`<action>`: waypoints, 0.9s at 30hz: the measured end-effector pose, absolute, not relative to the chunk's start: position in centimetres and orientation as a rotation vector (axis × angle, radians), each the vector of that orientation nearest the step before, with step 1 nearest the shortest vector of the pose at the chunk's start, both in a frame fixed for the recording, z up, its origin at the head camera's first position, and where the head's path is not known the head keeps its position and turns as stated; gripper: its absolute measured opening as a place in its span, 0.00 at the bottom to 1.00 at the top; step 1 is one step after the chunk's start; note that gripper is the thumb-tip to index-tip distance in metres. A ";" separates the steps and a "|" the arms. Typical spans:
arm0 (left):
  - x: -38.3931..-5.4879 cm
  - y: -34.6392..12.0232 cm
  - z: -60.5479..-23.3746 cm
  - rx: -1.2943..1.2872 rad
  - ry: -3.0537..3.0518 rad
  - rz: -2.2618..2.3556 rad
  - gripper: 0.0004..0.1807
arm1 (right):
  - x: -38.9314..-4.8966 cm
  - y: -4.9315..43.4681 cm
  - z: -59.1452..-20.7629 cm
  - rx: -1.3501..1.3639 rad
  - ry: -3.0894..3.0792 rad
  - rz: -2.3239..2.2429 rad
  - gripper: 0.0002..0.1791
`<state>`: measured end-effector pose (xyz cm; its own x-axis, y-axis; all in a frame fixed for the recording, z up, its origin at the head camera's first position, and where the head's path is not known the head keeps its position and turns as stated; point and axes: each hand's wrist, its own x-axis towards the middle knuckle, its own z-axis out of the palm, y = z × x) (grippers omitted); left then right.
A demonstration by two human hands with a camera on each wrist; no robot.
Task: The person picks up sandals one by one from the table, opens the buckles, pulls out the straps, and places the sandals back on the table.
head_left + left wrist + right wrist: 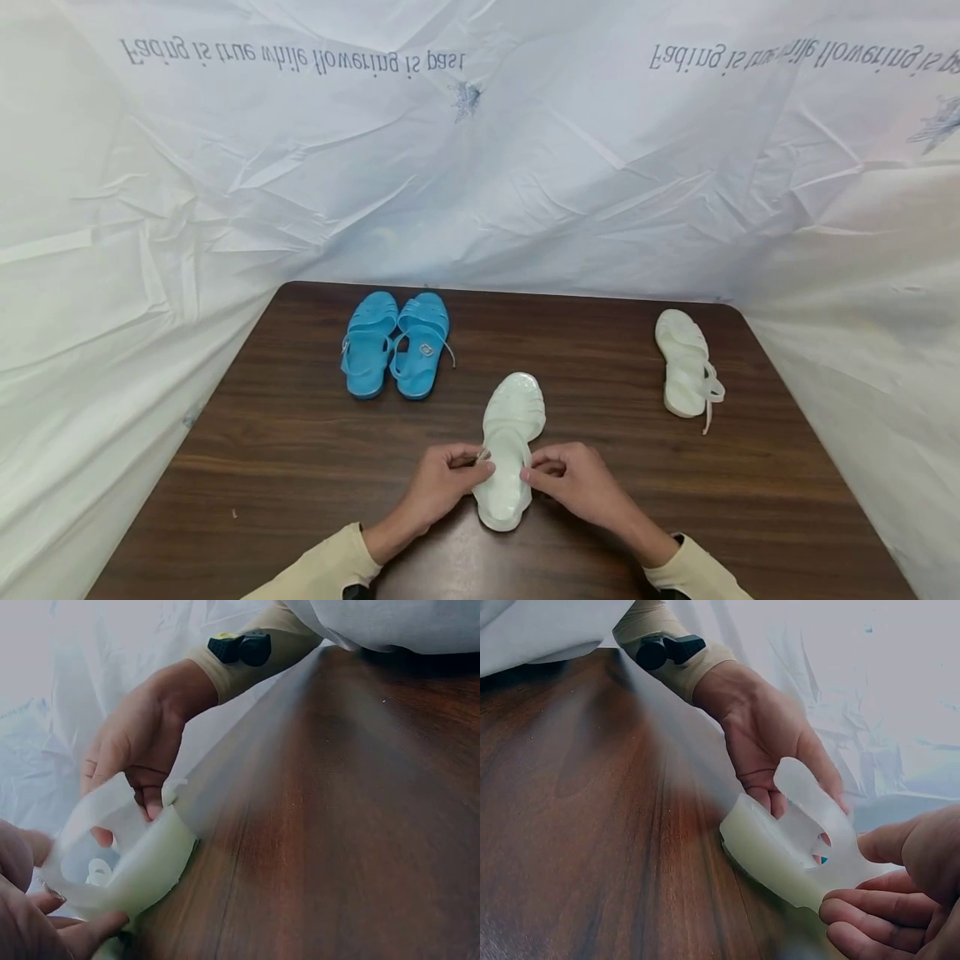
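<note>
A white jelly sandal [516, 406] lies sole down near the front middle of the dark wooden table, toe pointing away from me. From its left side my left hand [447, 481] pinches the ankle strap between thumb and fingers. Across from it, my right hand [576, 483] pinches the strap at the right side. In the right wrist view the pale strap [814, 802] stands up above the heel. The left wrist view shows the heel end [161, 862] between both hands, close over the table.
A pair of blue sandals [367, 362] stands side by side at the back left. The other white sandal [682, 387] is at the back right, its strap hanging off to the side. White printed sheeting [480, 208] surrounds the table [300, 500] behind and along both sides.
</note>
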<state>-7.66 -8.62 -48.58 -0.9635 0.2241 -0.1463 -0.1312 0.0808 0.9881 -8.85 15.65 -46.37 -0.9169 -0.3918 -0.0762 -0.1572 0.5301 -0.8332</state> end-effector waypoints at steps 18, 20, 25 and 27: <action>-7.3 -8.2 -48.5 0.172 2.200 1.998 0.14 | -8.8 16.0 -46.2 -0.366 2.519 -1.419 0.08; -7.5 -8.1 -48.4 0.195 2.232 1.978 0.14 | -8.9 16.2 -46.0 -0.350 2.527 -1.431 0.08; -8.2 -7.4 -48.0 0.235 2.255 1.977 0.14 | -9.2 16.8 -45.5 -0.328 2.556 -1.431 0.09; -8.6 -7.1 -47.9 0.249 2.243 2.001 0.15 | -9.4 17.2 -45.2 -0.323 2.577 -1.425 0.09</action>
